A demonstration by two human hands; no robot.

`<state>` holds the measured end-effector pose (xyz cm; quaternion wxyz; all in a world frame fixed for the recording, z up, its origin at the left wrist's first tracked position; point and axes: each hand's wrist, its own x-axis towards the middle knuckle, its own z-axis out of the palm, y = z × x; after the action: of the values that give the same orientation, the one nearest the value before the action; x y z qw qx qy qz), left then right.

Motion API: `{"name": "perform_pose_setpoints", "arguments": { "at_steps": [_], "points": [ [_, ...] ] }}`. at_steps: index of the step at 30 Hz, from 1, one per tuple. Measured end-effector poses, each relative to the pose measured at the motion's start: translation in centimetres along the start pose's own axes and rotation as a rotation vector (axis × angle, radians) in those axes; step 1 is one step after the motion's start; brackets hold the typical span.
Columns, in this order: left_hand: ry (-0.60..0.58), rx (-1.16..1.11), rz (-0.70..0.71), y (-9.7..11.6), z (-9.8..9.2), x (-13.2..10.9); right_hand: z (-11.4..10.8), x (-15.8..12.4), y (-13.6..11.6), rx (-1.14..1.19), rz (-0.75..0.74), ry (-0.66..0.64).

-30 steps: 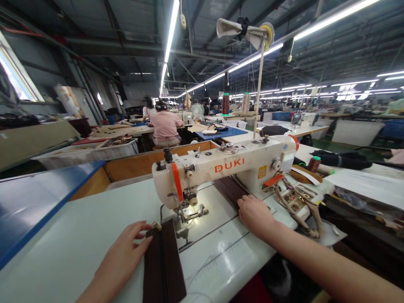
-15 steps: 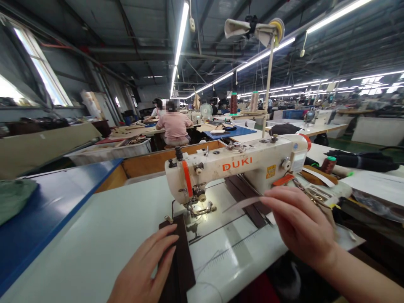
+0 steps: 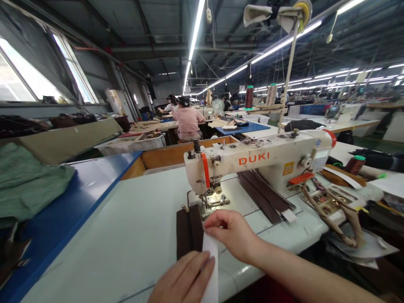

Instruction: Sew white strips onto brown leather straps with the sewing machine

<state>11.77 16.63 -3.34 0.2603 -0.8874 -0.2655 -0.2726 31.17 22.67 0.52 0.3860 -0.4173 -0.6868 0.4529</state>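
Note:
A dark brown strip piece (image 3: 182, 233) with a black line down its middle lies by the needle area of the white sewing machine (image 3: 230, 162). A small metal part sits at its far end. Along its right edge runs a white strip (image 3: 211, 248). My right hand (image 3: 235, 233) is closed, pinching the strip's far end between thumb and fingers, just in front of the presser foot (image 3: 214, 204). My left hand (image 3: 186, 280) rests nearer to me with fingers stretched out over the brown piece and the white strip. More brown strips (image 3: 261, 195) lie under the machine's arm.
A blue-topped table (image 3: 94, 185) with green cloth (image 3: 28, 181) adjoins on the left. To the right are a tray of small parts (image 3: 334, 198), an orange-handled tool (image 3: 301, 178) and a thread cone (image 3: 355, 164). A person in pink (image 3: 188, 122) sits ahead.
My right hand has brought the pale strip leftward and down onto the brown piece's right edge. My left hand has shifted toward the strip. The view has turned left.

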Motion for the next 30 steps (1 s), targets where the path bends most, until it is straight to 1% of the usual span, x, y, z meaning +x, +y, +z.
{"name": "perform_pose_setpoints", "arguments": {
  "at_steps": [2,4,5,7,8,10,12,15,20,25,28,30],
  "points": [
    [-0.066,-0.058,-0.092,-1.9,0.1,-1.3,0.3,0.6,0.4,-0.014,-0.02,0.016],
    [-0.081,-0.07,-0.199,-4.0,0.2,-2.2,0.0,0.8,0.8,-0.112,-0.124,-0.009],
    [-0.062,-0.051,-0.231,-4.9,0.4,-2.4,-0.1,0.7,1.1,-0.199,-0.206,-0.053],
    [-0.042,0.017,-0.231,-6.5,0.9,-2.1,-0.4,0.5,1.6,-0.4,-0.356,-0.207],
    [-0.054,0.056,-0.209,-7.0,1.3,-1.7,-0.4,0.3,1.8,-0.484,-0.393,-0.294],
    [-0.119,0.126,-0.15,-7.6,2.2,-0.8,-0.2,-0.2,2.0,-0.588,-0.386,-0.421],
    [-0.192,0.161,-0.102,-7.5,3.1,0.0,0.2,-0.7,1.9,-0.649,-0.371,-0.468],
    [-0.249,0.166,-0.057,-6.9,4.0,0.2,0.9,-1.4,1.9,-0.719,-0.416,-0.455],
    [-0.315,0.112,-0.057,-5.7,3.9,-1.1,1.8,-2.5,3.4,-0.874,-0.567,-0.439],
    [-0.309,0.127,-0.048,-5.1,4.0,-1.8,2.5,-2.8,4.7,-0.945,-0.698,-0.319],
    [-0.322,0.144,-0.042,-5.1,4.5,-1.7,2.7,-2.6,4.5,-0.983,-0.751,-0.292],
    [-0.319,0.167,-0.05,-5.1,4.9,-1.4,2.5,-2.4,4.3,-0.997,-0.767,-0.302]
  ]
}}
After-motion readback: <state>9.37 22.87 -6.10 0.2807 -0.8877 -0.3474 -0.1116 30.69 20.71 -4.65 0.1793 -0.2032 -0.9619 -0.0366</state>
